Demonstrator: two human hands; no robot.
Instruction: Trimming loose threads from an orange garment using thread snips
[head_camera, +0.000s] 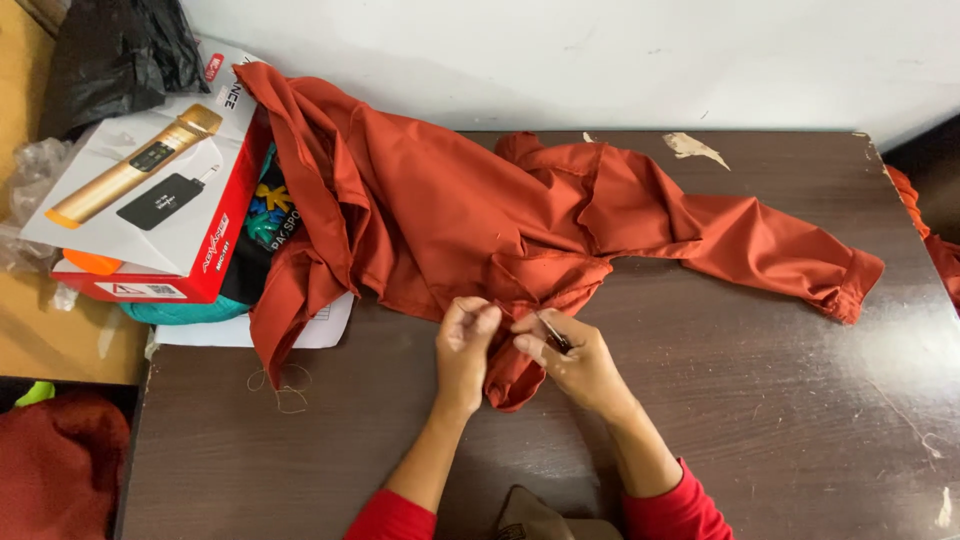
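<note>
The left hand (466, 345) is pinching a fold of the rust-orange garment (450, 220) shut between fingers and thumb, at the hem edge nearest the person. Just beside it, the right hand (575, 360) is closing around a small dark metal tool (555, 333), possibly thread snips or a seam ripper; the view is too small to be sure. The tool's tip is pointing toward the cloth held by the left hand. The rest of the garment is spreading away from both hands across the dark wooden table (780, 400), one sleeve reaching far to the right. Beyond the left hand, a red and white box (150, 200) is sitting on other items. Doing this well probably means keeping the cloth taut between the hands and working the tip only under the thread, not the fabric.
</note>
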